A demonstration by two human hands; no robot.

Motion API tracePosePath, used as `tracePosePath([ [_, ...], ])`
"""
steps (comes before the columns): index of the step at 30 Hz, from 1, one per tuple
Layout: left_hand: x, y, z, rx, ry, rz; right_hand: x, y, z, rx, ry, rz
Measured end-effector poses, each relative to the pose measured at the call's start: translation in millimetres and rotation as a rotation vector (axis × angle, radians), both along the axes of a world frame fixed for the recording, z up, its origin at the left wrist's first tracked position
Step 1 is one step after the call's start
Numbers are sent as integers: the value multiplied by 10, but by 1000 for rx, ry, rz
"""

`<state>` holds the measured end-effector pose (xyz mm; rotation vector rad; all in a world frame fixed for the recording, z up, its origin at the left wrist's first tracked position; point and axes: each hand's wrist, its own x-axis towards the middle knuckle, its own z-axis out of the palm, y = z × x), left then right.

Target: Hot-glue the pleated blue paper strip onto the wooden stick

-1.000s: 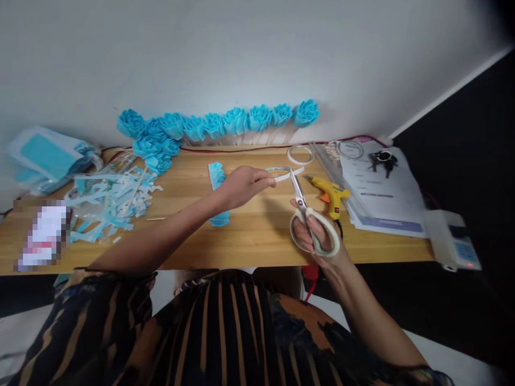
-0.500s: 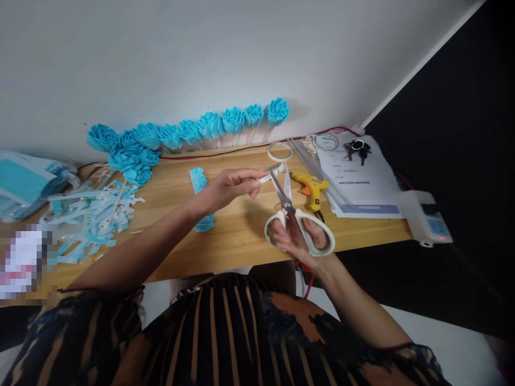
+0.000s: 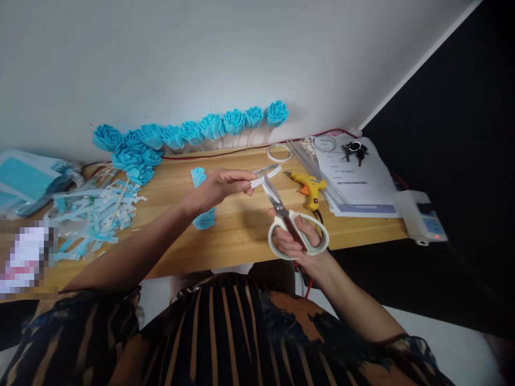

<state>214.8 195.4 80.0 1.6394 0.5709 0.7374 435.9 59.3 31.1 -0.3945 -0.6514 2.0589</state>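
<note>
My left hand (image 3: 225,187) pinches a narrow white strip (image 3: 274,172) between thumb and fingertips. The strip curves into a thin loop, and I cannot tell whether it is a roll of tape. My right hand (image 3: 295,238) has its fingers through the white handles of a pair of scissors (image 3: 280,208). The blades, nearly together, meet the strip just beyond my left fingertips. Below my left hand lie light blue scalloped pieces (image 3: 204,219) on the wooden table (image 3: 237,246), partly covered by the hand.
Blue handmade flowers (image 3: 211,127) on sticks lean along the wall. A white ring (image 3: 279,153), a yellow glue gun (image 3: 309,187), papers (image 3: 350,185) and keys (image 3: 354,151) lie to the right. A power strip (image 3: 426,220) sits at the edge. Scraps (image 3: 92,214) and a plastic bag (image 3: 30,182) are left.
The scissor blades have closed from wide apart to nearly together at the strip. Both hands have shifted a little, the left one toward the left with the strip.
</note>
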Motion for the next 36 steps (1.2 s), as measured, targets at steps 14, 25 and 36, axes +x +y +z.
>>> tracePosePath([
  [14,278,359,-110,401,395,31,-139,-40,149,193,-224,-244],
  [25,257,129,67,10,255,164,-27,40,25,78,-415,-393],
  [36,-81,-36,-104,-208,163,293,-141,232,-12,257,-1044,-477],
])
